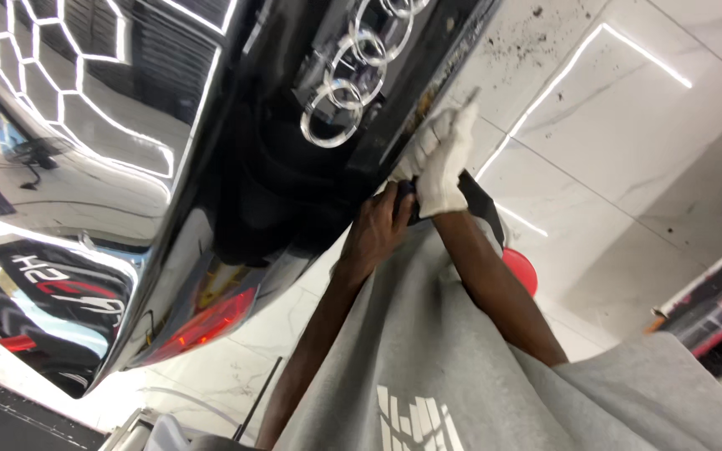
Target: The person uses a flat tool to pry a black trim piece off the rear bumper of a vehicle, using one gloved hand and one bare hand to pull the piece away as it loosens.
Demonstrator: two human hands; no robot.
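Right hand: the right hand [443,163] wears a white glove [449,179] and is closed around a thin tool [467,98], whose tip rests at the lower edge of the black car panel [294,179].
Left hand: the left hand [378,230] is bare, fingers curled against the underside of the same panel edge, just beside the gloved hand; whether it grips anything cannot be told.
Work spot: dirt and a yellowish residue [422,113] sit along the panel edge where the tool touches.
Car body: glossy and black, with chrome rings [348,83] above the hands and a red tail light [206,326] farther along the body.
Clothing: grey sleeves and a grey shirt [461,367] fill the near view.
Floor: white marble tiles [628,142] with dark specks near the car, and a red round object [520,269] partly hidden behind the right forearm.
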